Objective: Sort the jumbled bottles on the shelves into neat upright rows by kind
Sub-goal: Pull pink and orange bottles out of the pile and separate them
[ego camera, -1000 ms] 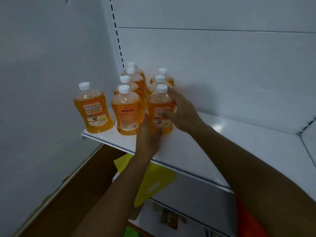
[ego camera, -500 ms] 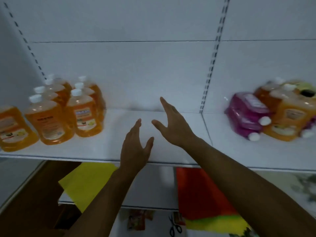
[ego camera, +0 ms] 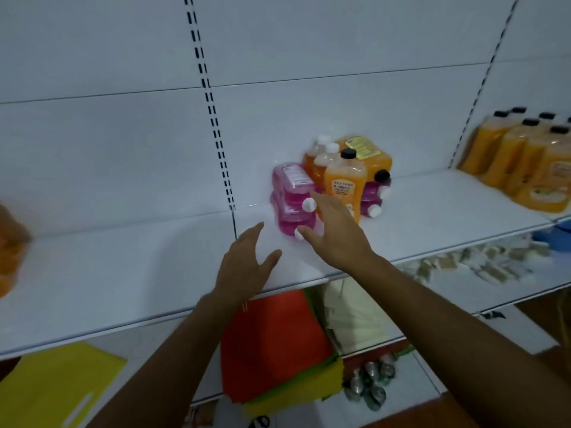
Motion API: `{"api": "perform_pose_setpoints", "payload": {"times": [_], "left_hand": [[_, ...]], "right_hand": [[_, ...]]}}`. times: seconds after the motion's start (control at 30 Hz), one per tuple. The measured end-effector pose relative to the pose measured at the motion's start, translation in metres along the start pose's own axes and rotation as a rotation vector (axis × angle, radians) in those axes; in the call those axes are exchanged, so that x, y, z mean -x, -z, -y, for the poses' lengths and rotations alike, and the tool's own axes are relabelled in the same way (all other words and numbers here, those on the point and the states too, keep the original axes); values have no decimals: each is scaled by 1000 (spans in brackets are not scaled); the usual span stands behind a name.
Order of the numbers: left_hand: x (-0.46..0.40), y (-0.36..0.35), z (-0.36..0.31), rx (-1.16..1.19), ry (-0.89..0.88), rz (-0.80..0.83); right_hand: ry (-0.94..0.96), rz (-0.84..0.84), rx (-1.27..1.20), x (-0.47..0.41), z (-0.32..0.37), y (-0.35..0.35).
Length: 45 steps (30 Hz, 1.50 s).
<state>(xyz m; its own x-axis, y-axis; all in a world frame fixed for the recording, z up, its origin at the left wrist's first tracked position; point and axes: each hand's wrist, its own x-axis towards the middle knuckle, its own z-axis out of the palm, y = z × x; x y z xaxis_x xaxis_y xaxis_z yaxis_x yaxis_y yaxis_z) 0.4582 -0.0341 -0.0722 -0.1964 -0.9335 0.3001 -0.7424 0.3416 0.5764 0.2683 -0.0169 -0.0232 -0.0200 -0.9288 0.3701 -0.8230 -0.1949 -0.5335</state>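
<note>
1. Both hands are out over the white shelf (ego camera: 123,273), neither holding anything.
2. L hand (ego camera: 244,267): grip apart, fingers straight & together, thumb spread, palm down over bare shelf just left of the jumbled pile.
3. R hand (ego camera: 336,233): grip apart too, fingers stretched toward the pink bottles (ego camera: 293,196). Fingertips are right at the white caps; can't tell if they actually touch.
4. Pink bottles lie on their sides, stacked one on the other, caps pointing out toward the shelf's front edge.
5. More pink ones (ego camera: 374,196) lie at the right side of the pile, also on their sides, caps outward.
6. Middle of pile: black-capped orange bottle (ego camera: 344,180) stands upright w/ label facing front, right behind the R hand.
7. Behind it, 2 white-capped orange bottles (ego camera: 321,162) stand upright near the back wall.
8. Another orange bottle (ego camera: 370,159) lies across the top of the heap, yellow label up, black cap at its right end.
9. Far right, next bay: row of black-capped orange bottles (ego camera: 525,156) standing upright, grouped together, well apart from the jumble.
10. Far left edge: blurry orange bottle (ego camera: 10,242), detail not readable.
11. Lower shelf: yellow sheet (ego camera: 52,384), red sheet (ego camera: 275,344), & small silvery items (ego camera: 370,381) too blurred to ID.
</note>
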Motion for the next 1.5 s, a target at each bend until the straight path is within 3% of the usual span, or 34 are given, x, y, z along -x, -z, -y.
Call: {"api": "perform_pose_setpoints", "payload": {"times": [0.3, 0.53, 0.93, 1.0, 1.13, 1.23, 1.37, 1.43, 1.5], "left_hand": [[-100, -1, -6, 176, 16, 12], [-183, -10, -8, 434, 10, 34], [-206, -24, 16, 614, -31, -45], [-196, -20, 29, 569, -119, 1], [-164, -12, 46, 219, -158, -17], [-132, 0, 43, 120, -173, -131], [-77, 20, 23, -307, -227, -345], [-49, 22, 7, -338, -289, -369], [-27, 20, -16, -157, -298, -271]], "right_hand": [[-15, -14, 103, -38, -15, -12], [-60, 65, 221, -70, -7, -37], [-18, 53, 200, -78, -2, -45], [19, 11, 139, -76, 5, -41], [117, -9, -10, -66, 16, -37], [170, -16, -55, -52, 28, -35], [229, -8, -95, -21, 35, -5], [261, 2, -105, -2, 32, 21], [266, 5, -103, 18, 25, 49]]}}
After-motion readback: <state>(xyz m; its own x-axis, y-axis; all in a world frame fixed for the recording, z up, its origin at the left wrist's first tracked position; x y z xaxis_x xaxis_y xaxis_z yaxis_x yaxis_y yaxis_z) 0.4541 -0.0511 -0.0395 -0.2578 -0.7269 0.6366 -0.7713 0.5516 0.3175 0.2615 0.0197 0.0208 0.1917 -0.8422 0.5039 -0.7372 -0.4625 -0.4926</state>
